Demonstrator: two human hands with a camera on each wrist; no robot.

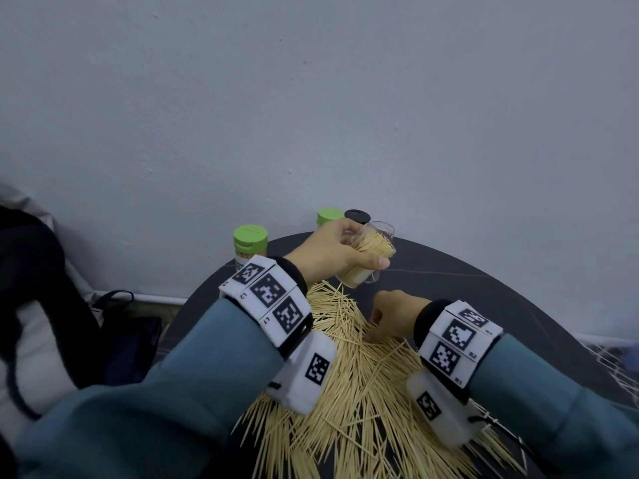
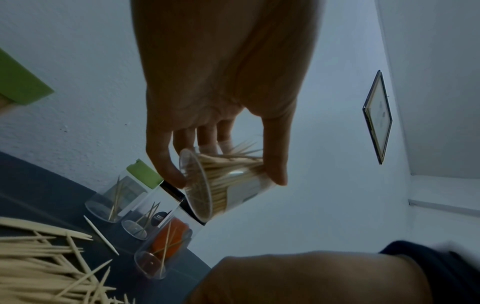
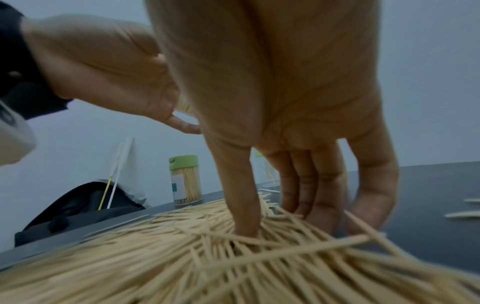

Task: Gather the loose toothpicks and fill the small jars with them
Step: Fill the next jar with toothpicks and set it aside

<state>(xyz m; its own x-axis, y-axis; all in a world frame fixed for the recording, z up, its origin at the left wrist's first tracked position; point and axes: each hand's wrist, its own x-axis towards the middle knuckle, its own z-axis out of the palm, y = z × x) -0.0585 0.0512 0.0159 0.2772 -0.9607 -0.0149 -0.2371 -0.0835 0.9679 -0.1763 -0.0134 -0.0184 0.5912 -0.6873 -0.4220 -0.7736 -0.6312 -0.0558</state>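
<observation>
Near half of table: a loose toothpick pile (image 1: 349, 375) covers it, with both forearms above it.
Back edge by the wall: three nearly empty clear jars (image 2: 116, 202) stand close together, leaving no gap for fingers between them.
Back left: a full green-lidded jar (image 1: 250, 248) stands apart from the pile.
Right of pile: bare dark table (image 1: 484, 299), only a few stray picks, possibly more out of view.
</observation>
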